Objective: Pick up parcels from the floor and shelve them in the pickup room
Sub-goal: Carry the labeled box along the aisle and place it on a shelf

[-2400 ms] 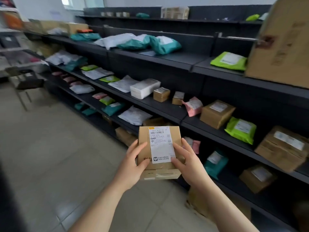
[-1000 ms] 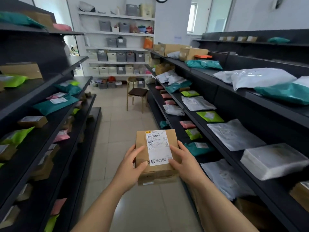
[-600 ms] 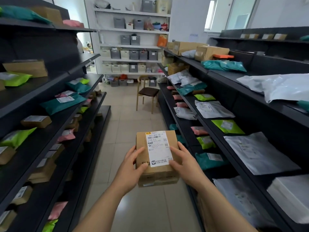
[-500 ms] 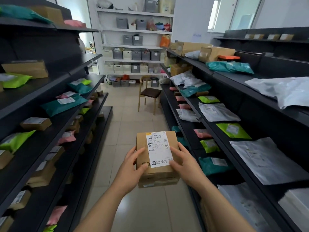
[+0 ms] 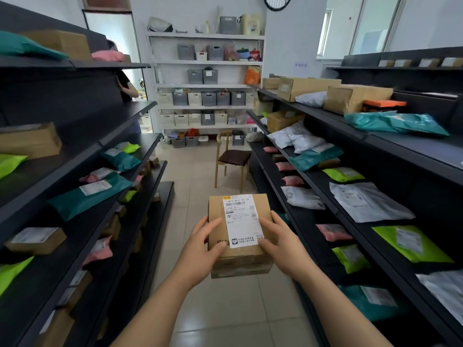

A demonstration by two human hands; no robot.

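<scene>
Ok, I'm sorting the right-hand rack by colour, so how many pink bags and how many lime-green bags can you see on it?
Pink bags: 4
Lime-green bags: 3
Total: 7

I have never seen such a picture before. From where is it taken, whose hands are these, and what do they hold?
The picture comes from a wide-angle camera worn on a person's head, looking forward and down, so you see that person's own arms. There is no machine. The left hand and right hand hold a cardboard box with a white shipping label on top. The person stands in an aisle between dark shelves loaded with parcels in bags and boxes. At the far end stand a chair and white shelves with baskets.
</scene>
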